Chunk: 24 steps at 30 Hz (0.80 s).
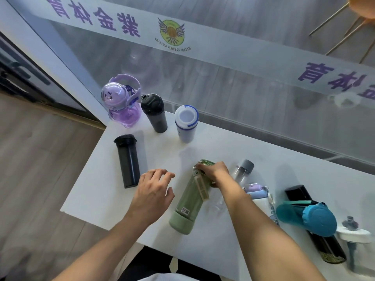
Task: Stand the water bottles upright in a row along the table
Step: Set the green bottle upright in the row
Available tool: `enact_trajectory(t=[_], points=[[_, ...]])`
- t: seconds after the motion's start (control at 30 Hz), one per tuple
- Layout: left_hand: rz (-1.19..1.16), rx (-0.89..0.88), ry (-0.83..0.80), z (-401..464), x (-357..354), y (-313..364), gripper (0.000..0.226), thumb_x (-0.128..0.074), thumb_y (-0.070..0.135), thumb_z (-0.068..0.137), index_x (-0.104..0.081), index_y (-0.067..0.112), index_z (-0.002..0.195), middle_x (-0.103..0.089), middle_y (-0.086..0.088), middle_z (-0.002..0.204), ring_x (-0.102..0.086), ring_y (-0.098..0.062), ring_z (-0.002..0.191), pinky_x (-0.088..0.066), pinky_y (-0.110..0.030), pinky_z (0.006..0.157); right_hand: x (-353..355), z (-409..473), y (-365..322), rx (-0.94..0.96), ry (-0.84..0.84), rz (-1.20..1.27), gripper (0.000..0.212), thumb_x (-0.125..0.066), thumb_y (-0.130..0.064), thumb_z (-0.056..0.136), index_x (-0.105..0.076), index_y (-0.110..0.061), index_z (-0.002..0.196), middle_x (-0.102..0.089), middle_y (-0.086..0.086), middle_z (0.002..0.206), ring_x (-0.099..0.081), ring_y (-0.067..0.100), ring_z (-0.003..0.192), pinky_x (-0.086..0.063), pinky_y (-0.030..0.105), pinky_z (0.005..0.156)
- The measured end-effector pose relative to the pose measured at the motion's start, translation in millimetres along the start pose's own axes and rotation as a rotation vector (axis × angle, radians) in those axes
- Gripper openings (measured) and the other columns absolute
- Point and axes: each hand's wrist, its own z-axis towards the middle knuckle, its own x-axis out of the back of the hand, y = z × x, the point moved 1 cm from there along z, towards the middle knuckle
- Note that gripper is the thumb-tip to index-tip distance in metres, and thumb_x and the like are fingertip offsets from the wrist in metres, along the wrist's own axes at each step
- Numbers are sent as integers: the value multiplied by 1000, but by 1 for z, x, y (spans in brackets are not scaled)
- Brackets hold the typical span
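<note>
The right hand (213, 171) grips the tall olive-green plastic bottle (188, 201) by its cap end, probably to set it upright; the left hand (154, 189) hovers slack beside it, holding nothing.

- A white table (97, 191) is filling the lower middle of the view, its corner pointing toward 9 o'clock.
- Grey-brown wood-look flooring (40, 151) is showing at 8 o'clock, beside the table.
- A glass wall (233, 94) is running behind the table from 11 to 3 o'clock, throwing back faint reflections.
- A white band (203, 47) with purple characters and a round winged emblem (172, 33) is crossing the glass.
- An orange chair (363, 7) on thin pale legs is standing beyond the glass at 1 o'clock.
- A dark-framed door or panel (22, 74) is sitting at 10 o'clock.
</note>
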Motion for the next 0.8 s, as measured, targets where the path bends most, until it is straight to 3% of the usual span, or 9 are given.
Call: enact_trajectory(t=[0.17,0.27,0.4,0.53,0.67,0.8], points=[[-3,3,9,4,3,-7,32,-62,23,85,-64,21,117,-63,2,112,-57,-25,108,-45,-40,97,4,-6,8,84,-47,240,83,-92,-51,35,-72,-11,105,-76,9,96,-74,25,88,-62,45,80],[-9,-3,3,11,5,-7,33,-62,23,86,-63,21,118,-63,2,114,-57,-26,110,-45,-39,97,23,-19,2,232,60,255,71,-88,-60,38,-75,-17,92,-77,1,87,-74,23,87,-61,46,82],[-28,-24,-1,21,9,-1,34,-62,24,86,-63,21,120,-64,1,115,-57,-26,110,-45,-40,98,55,-47,-9,410,217,236,79,-85,-66,44,-63,-25,108,-71,-6,104,-67,15,97,-57,36,84],[-39,-36,-3,28,11,3,34,-60,25,87,-61,22,121,-63,1,117,-57,-25,110,-45,-39,97,72,-69,-14,616,295,263,68,-91,-50,58,-60,-30,115,-69,-8,110,-66,13,103,-57,33,86],[-49,-40,-3,30,12,2,34,-60,25,87,-61,23,121,-62,2,117,-57,-25,110,-45,-39,97,77,-79,-17,753,352,324,69,-95,-29,61,-57,-37,117,-67,-16,110,-63,-6,98,-50,9,79],[-58,-40,0,30,12,0,34,-61,24,86,-62,22,121,-63,1,116,-58,-25,108,-46,-39,96,77,-81,-26,831,413,273,76,-95,-27,62,-54,-33,125,-63,0,118,-63,16,108,-55,31,93]])
